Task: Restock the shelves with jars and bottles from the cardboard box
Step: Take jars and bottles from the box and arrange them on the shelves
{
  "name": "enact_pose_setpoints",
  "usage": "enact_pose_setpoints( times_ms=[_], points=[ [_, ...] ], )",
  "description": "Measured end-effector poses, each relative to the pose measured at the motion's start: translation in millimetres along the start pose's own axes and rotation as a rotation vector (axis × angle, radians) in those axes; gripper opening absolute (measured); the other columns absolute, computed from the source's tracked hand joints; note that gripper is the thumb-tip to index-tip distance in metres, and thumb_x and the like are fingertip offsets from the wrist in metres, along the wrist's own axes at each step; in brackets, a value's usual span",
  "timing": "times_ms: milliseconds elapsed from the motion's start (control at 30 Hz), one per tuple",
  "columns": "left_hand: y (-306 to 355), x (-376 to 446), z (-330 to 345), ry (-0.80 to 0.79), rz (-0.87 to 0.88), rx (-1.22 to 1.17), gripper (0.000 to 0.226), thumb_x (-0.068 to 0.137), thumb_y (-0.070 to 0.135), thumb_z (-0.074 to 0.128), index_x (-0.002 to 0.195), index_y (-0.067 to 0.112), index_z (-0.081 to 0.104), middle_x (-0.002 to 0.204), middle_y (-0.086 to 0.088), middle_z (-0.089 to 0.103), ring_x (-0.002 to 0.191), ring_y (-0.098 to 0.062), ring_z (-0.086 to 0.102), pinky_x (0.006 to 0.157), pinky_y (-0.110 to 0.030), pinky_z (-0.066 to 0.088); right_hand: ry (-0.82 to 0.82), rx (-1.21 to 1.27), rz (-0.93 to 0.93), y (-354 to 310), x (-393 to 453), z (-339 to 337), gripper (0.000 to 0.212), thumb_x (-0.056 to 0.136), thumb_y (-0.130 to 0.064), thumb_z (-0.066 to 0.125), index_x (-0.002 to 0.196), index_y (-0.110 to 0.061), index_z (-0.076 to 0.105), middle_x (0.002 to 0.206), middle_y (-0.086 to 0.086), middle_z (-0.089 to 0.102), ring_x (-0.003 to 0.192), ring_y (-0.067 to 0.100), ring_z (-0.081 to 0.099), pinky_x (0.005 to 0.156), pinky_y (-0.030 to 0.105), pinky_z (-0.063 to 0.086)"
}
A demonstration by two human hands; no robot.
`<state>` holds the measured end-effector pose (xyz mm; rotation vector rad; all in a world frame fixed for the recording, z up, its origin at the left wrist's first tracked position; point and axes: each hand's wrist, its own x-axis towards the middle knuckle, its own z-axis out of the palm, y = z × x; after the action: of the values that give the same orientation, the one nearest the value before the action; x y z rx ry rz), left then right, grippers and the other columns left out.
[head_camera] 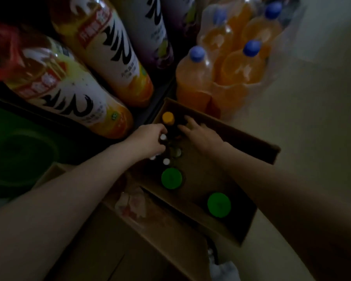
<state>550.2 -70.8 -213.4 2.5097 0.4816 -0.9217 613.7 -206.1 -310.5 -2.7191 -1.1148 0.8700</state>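
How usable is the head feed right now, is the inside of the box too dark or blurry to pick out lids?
Head view: dim overall, the cardboard box interior in deep shadow; only the orange cap, small white caps and green lids stand out. Both hands show slight motion blur. Wide-angle bending at the edges; the shelf bottles are brighter.

Both hands reach into the cardboard box (221, 122); the left hand (148, 138) grips a white-capped bottle (163, 137); the right hand (201, 134) spreads beside an orange-capped bottle (168, 118).

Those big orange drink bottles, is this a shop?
Probably a shop aisle or stockroom: large labelled juice bottles on a shelf, a plastic-wrapped pack of blue-capped orange bottles on the floor, and an open brown cardboard box of jars.
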Motion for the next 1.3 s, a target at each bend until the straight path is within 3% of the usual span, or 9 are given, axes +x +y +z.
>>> enact_pose_setpoints(
  times_ms=[233,300,367,467,600,733,900,1133,1300],
  points=[
    [-7,16,13,-0.028,0.035,-0.024,0.045,0.087,0.018,0.061,0.13,0.019,0.047,0.132,-0.002,0.05,0.111,-0.017,0.053,0.079,-0.023,0.046,0.056,0.029,0.048,5,23,15,0.034,0.094,-0.003,0.045,0.127,-0.011,0.048,0.139,0.015,0.029,0.108,0.037,0.053,0.086,0.04,0.048],
    [-8,14,12,-0.034,0.03,-0.077,0.048,0.086,0.018,0.063,0.131,0.019,0.046,0.133,-0.001,0.049,0.112,-0.016,0.054,0.08,-0.024,0.047,0.074,0.18,0.016,10,9,-2,0.011,0.09,-0.006,0.053,0.096,-0.014,0.055,0.114,0.01,0.045,0.098,0.03,0.055,0.075,0.033,0.046],
    [-6,8,9,-0.068,0.027,-0.174,0.058,0.083,0.02,0.068,0.135,0.02,0.041,0.138,-0.001,0.045,0.118,-0.017,0.051,0.088,-0.029,0.048,0.044,0.267,-0.063,14,-5,-35,0.017,0.085,-0.014,0.064,0.075,-0.016,0.05,0.082,-0.002,0.054,0.077,0.016,0.061,0.063,0.027,0.04],
    [5,-4,6,-0.187,0.033,-0.422,0.07,0.079,0.021,0.072,0.139,0.024,0.037,0.139,0.004,0.042,0.125,-0.017,0.045,0.097,-0.03,0.044,-0.021,0.516,-0.161,5,-31,-85,0.014,0.083,-0.02,0.068,0.074,-0.013,0.06,0.046,-0.008,0.056,0.038,0.0,0.053,0.042,0.015,0.04],
    [8,-19,-5,-0.184,0.049,-0.591,0.052,0.076,0.023,0.074,0.123,0.028,0.052,0.12,0.01,0.057,0.113,-0.011,0.053,0.083,-0.021,0.048,-0.021,0.921,-0.197,-12,-44,-118,0.024,0.084,-0.024,0.068,0.092,-0.001,0.065,0.059,0.0,0.06,0.045,0.007,0.054,0.043,0.015,0.042],
    [-8,-28,-19,-0.007,-0.061,-0.678,0.046,0.075,0.026,0.074,0.116,0.031,0.053,0.114,0.011,0.057,0.111,-0.011,0.052,0.096,-0.031,0.045,-0.103,1.379,-0.043,-12,-30,-99,0.039,0.09,-0.04,0.055,0.114,-0.009,0.058,0.094,0.007,0.063,0.073,0.018,0.065,0.061,0.027,0.054],
    [-24,-32,-23,0.212,-0.063,-0.625,0.053,0.079,0.021,0.071,0.127,0.02,0.048,0.11,0.01,0.048,0.104,-0.005,0.044,0.079,-0.016,0.036,-0.094,0.568,0.101,-12,15,-36,0.058,0.088,-0.023,0.062,0.138,-0.007,0.035,0.135,0.012,0.046,0.119,0.028,0.051,0.091,0.033,0.046],
    [-36,-16,-14,0.217,-0.047,-0.724,0.049,0.079,0.021,0.07,0.123,0.023,0.049,0.101,0.014,0.051,0.102,-0.005,0.047,0.073,-0.012,0.039,0.194,0.637,0.271,-34,77,4,0.049,0.087,-0.021,0.063,0.131,-0.015,0.045,0.135,0.012,0.047,0.122,0.03,0.048,0.094,0.042,0.045],
    [-34,-21,-13,0.249,0.008,-0.694,0.052,0.078,0.024,0.071,0.126,0.022,0.049,0.104,0.014,0.049,0.101,-0.002,0.045,0.07,-0.007,0.036,0.28,0.706,0.2,-30,47,15,0.05,0.085,-0.014,0.064,0.13,-0.016,0.041,0.124,0.011,0.056,0.115,0.029,0.054,0.091,0.043,0.049]
  ],
)
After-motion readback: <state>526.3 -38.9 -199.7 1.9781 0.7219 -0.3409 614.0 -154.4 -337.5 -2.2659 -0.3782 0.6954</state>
